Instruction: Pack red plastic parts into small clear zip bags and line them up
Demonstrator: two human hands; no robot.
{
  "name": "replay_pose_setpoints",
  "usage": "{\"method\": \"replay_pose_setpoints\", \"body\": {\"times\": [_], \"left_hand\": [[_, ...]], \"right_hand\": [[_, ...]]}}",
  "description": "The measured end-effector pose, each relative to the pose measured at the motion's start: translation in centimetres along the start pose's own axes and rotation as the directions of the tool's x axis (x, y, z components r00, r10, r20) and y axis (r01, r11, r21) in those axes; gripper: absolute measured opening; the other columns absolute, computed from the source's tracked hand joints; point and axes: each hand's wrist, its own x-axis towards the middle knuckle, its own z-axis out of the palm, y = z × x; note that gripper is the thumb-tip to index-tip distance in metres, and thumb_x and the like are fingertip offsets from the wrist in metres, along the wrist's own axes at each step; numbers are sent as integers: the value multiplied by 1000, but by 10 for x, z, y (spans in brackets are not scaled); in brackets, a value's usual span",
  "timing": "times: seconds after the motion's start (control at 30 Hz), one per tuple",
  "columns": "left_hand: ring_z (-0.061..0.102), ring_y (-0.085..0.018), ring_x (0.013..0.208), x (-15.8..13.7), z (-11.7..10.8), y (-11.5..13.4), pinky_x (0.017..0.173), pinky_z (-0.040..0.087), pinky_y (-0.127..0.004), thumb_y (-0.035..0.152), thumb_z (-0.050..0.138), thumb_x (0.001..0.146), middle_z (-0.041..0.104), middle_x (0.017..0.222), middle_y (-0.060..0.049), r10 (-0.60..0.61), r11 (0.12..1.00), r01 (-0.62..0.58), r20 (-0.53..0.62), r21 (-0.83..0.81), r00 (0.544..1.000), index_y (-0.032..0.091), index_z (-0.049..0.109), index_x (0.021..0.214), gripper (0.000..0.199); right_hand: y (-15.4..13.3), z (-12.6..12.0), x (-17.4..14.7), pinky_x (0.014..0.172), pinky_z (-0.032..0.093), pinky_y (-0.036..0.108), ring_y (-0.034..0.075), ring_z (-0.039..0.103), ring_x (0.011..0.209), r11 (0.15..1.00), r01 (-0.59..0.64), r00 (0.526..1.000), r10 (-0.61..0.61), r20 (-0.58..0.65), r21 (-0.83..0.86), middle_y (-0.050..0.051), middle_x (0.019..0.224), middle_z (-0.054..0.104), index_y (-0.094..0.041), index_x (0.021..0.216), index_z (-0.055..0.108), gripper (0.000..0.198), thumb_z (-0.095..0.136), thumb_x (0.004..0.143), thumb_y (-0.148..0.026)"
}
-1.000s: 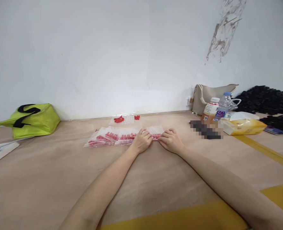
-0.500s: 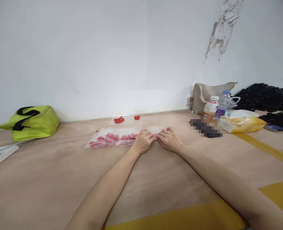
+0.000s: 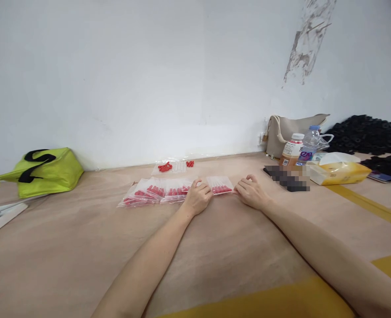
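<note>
A small clear zip bag [image 3: 219, 182] lies between my hands, with several red pieces lined up along its near edge. My left hand [image 3: 198, 197] is closed on its left near corner. At the right near corner, the fingertips of my right hand [image 3: 250, 192] are pinched together against the bag's edge. Just left of my left hand, several filled bags [image 3: 156, 190] overlap in a row, each with red pieces inside. Behind them, loose red pieces [image 3: 165, 167] lie on clear plastic, and a smaller red cluster [image 3: 190, 164] sits to their right.
A lime-green bag [image 3: 50, 172] is at left. To the right stand a drink bottle [image 3: 292, 150], a water bottle [image 3: 310, 145], a tissue pack [image 3: 339, 171] and a beige bag [image 3: 275, 132]. Dark blurred object [image 3: 286, 179] lies before them. Black parts [image 3: 367, 137] are heaped far right.
My right hand has slid rightward along the bag's near edge to its right corner, uncovering the red pieces. My left hand has stayed in place.
</note>
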Motion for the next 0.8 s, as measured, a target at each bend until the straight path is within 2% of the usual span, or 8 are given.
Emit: {"method": "replay_pose_setpoints", "body": {"times": [0.17, 0.3, 0.43, 0.5, 0.57, 0.63, 0.73, 0.8], "left_hand": [[51, -17, 87, 3, -5, 6, 95, 25, -42, 14, 43, 85, 62, 79, -1, 8, 1000, -8, 18, 8, 1000, 20, 59, 79, 18], [49, -21, 98, -2, -20, 7, 96, 25, -46, 28, 47, 85, 61, 96, -4, -49, 998, 51, 66, -31, 997, 21, 58, 93, 16], [45, -24, 103, -31, -45, -12, 91, 33, -44, 37, 49, 82, 54, 111, -8, -231, 969, 242, 148, -60, 962, 22, 52, 111, 32], [44, -26, 106, -52, -56, -26, 88, 37, -42, 40, 49, 82, 50, 116, -10, -332, 938, 344, 181, -43, 926, 21, 46, 118, 40], [43, -26, 107, -70, -64, -36, 87, 40, -41, 41, 47, 83, 47, 119, -10, -385, 916, 400, 235, -21, 893, 21, 42, 121, 44], [46, -25, 102, -81, -67, -41, 85, 42, -39, 38, 43, 85, 48, 116, -9, -392, 913, 409, 296, 4, 871, 22, 40, 123, 41], [51, -24, 94, -85, -63, -40, 80, 44, -38, 33, 39, 88, 49, 113, -8, -389, 915, 401, 359, 45, 848, 23, 40, 124, 38], [52, -24, 93, -83, -58, -37, 79, 45, -38, 29, 41, 87, 49, 114, -9, -393, 913, 404, 376, 53, 839, 21, 40, 123, 36]], "right_hand": [[13, 2, -3, 79, 26, 32, 13, 48, 67, 1000, 7, 1000, -7, 15, 10, 3, 63, 58, -17, 66, 58, 30, 38, 88, -23], [37, 3, -18, 73, 28, 31, 15, 50, 70, 997, -31, 995, 24, 99, 68, 4, 67, 60, -17, 67, 60, 28, 42, 87, -27], [44, -4, -19, 68, 32, 29, 16, 52, 75, 960, -133, 980, 89, 180, 248, 5, 75, 60, -18, 70, 61, 29, 51, 79, -45], [32, -8, -6, 68, 35, 27, 15, 53, 76, 894, -257, 963, 207, 171, 366, 5, 80, 60, -18, 72, 61, 32, 52, 76, -49], [11, -10, 17, 64, 37, 24, 13, 53, 70, 757, -448, 893, 403, 199, 476, 5, 79, 59, -17, 71, 60, 32, 47, 79, -46], [-15, -8, 45, 61, 37, 23, 12, 53, 64, 591, -619, 782, 528, 332, 518, 3, 70, 59, -17, 66, 58, 29, 47, 78, -41], [-48, -1, 87, 61, 37, 22, 14, 55, 72, 297, -820, 565, 556, 610, 489, 2, 71, 60, -17, 68, 57, 19, 55, 70, -36], [-60, 6, 108, 58, 37, 22, 15, 55, 69, 225, -863, 498, 528, 688, 452, 2, 64, 58, -16, 62, 55, 21, 58, 67, -36]]}}
